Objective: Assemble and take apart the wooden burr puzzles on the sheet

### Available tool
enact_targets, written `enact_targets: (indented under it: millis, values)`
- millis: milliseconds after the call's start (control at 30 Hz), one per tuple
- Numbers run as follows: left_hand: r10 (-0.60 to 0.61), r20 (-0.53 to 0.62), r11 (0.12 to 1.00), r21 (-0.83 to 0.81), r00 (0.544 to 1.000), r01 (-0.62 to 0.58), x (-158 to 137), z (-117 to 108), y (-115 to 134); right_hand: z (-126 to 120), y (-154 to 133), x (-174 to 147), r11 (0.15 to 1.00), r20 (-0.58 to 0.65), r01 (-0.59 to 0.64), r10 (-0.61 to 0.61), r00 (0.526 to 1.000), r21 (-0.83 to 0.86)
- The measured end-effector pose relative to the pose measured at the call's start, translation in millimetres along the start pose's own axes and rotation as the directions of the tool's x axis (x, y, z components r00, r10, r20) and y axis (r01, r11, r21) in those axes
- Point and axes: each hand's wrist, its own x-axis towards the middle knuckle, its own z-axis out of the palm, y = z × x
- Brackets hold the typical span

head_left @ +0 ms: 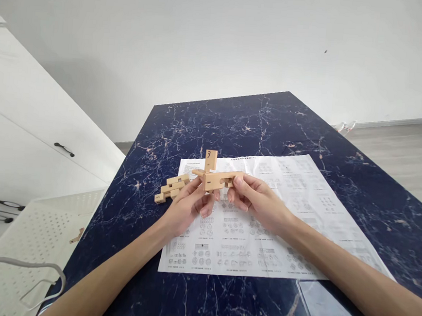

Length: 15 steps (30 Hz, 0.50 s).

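Observation:
Between my hands, above a printed sheet, is a small assembly of notched wooden puzzle pieces (214, 181). One piece (211, 160) stands upright out of it with a dark mark near its top, and a longer notched piece lies crosswise toward the right. My left hand (189, 202) pinches the assembly's left end with thumb and fingers. At the right end, my right hand (255, 195) grips the notched piece between thumb and fingers. Several loose wooden pieces (172, 188) lie in a cluster just behind my left hand, partly hidden by it.
The printed instruction sheet (285, 183) with small diagrams covers the middle of the dark blue marbled table (206, 123). A flat pale rectangular object (326, 299) sits at the near edge. To the left are a white perforated basket (49, 218), a cable (16, 261) and white drawers (46, 116).

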Motion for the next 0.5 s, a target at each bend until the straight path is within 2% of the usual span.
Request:
enact_targets:
  millis: [300, 500]
  values:
    - [-0.007, 0.060, 0.999, 0.047, 0.998, 0.005, -2.1, -1.8, -1.6, 3.1, -2.5, -0.6, 1.000, 0.058, -0.026, 0.027, 0.998, -0.012]
    - [-0.003, 0.152, 0.993, 0.114, 0.988, -0.015, -4.3, -0.7, -4.9, 3.9, -4.4, -1.7, 0.987, 0.086, 0.024, -0.011, 0.996, -0.160]
